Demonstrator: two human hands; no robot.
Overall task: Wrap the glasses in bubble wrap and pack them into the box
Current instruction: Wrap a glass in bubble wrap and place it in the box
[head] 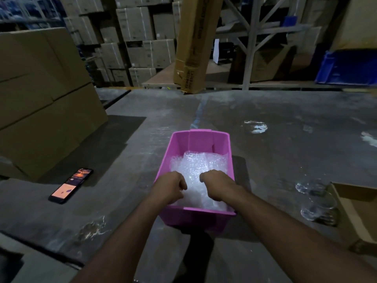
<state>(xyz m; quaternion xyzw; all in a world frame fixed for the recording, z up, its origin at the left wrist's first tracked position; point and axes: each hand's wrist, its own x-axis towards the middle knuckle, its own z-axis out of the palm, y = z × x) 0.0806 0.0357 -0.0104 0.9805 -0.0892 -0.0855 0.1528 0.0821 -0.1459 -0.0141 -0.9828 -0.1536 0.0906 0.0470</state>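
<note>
Two hands, left hand [170,186] and right hand [216,185], fingers curled into bubble wrap [199,167] inside the pink box [201,137]; hard pressing could crack hidden glasses.

box [230,156] set mid-table [265,139] | bubble wrap [201,166] held inside box | left hand [170,187] and right hand [217,185] placed in box on wrap, side by side | phone [71,185] laid left of box | glasses [318,205] stood right of box | cartons [40,94] stacked far left

Dim warehouse light; glare whitens the crinkled clear bubble wrap [201,170] at centre, shadows pool toward 6 o'clock, and wide-angle edges bend and blur.
</note>
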